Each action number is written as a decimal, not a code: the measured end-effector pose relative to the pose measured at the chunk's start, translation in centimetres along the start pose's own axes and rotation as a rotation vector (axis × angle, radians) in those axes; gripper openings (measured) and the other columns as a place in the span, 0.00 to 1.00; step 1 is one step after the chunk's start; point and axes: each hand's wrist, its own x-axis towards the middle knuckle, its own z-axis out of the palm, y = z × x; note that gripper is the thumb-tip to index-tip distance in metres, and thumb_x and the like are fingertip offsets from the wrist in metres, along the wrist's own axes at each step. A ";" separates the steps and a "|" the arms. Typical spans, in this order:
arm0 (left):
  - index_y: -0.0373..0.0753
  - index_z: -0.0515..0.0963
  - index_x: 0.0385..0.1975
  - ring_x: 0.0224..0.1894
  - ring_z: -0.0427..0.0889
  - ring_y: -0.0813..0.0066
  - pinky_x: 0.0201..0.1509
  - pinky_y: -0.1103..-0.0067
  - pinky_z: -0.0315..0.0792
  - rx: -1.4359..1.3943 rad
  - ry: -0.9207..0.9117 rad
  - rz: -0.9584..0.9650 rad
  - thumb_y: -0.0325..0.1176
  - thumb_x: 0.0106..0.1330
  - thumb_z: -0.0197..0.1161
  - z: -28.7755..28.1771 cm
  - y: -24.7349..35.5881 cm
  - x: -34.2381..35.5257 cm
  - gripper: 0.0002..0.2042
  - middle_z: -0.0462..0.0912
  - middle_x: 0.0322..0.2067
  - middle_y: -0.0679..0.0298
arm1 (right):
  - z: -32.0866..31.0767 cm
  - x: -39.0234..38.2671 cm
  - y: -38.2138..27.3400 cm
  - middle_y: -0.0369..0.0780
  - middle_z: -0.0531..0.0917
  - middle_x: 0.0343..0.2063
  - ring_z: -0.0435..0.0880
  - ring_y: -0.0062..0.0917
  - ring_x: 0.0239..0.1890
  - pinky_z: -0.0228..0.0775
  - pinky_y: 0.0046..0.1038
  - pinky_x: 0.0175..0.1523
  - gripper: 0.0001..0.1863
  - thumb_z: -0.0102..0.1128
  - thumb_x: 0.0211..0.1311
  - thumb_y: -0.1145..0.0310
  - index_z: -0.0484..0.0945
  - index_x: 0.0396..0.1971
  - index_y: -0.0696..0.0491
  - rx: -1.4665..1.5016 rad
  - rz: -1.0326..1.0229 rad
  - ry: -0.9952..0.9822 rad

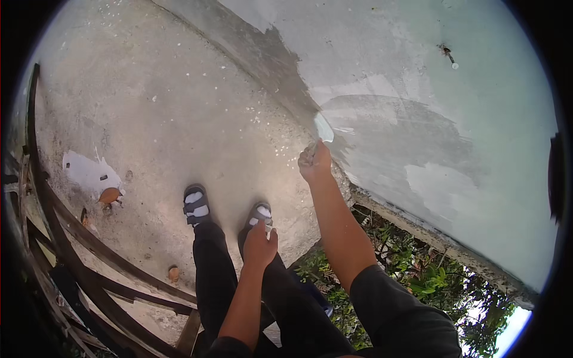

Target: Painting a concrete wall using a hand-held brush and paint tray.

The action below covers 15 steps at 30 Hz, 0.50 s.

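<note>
My right hand (315,160) is closed round the handle of a paintbrush (324,127). The broad, pale mint head of the brush lies against the base of the wall (382,65), where the wall meets the concrete floor. Most of its handle is hidden in my fingers. Lower down, my left hand (261,243) hangs in front of my right leg, fingers closed. A small white thing (270,230) pokes out at its fingertips, too small to name. Whitish and grey patches streak the wall around the brush.
A dark curved wooden railing (89,262) runs along the left. A white paint spill (89,173) and a brown dry leaf (110,195) mark the concrete floor (161,119). Green plants (418,268) show beyond the floor's edge, below right. A nail-like fixture (449,55) sticks out of the wall.
</note>
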 end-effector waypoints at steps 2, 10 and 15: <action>0.33 0.70 0.45 0.43 0.74 0.48 0.45 0.61 0.69 -0.010 -0.023 -0.004 0.38 0.60 0.56 0.1 -0.6 0.3 0.17 0.77 0.37 0.46 | 0.4 -2.6 -0.3 0.31 0.60 0.11 0.54 0.16 0.09 0.43 0.20 0.14 0.16 0.42 0.67 0.51 0.62 0.25 0.47 -0.076 -0.094 -0.050; 0.32 0.69 0.45 0.43 0.74 0.48 0.45 0.61 0.69 -0.038 0.072 0.075 0.38 0.60 0.56 1.0 -0.3 0.2 0.18 0.77 0.37 0.46 | 3.6 -17.6 -3.1 0.30 0.60 0.11 0.53 0.16 0.09 0.45 0.19 0.16 0.18 0.41 0.67 0.51 0.66 0.27 0.49 -0.151 -0.542 -0.219; 0.33 0.69 0.42 0.43 0.74 0.48 0.45 0.61 0.69 -0.041 0.023 0.027 0.37 0.60 0.56 0.4 0.1 0.4 0.16 0.77 0.36 0.46 | 5.7 -17.0 -3.3 0.31 0.65 0.16 0.58 0.16 0.14 0.48 0.20 0.19 0.17 0.41 0.68 0.50 0.67 0.27 0.48 -0.050 -0.796 -0.246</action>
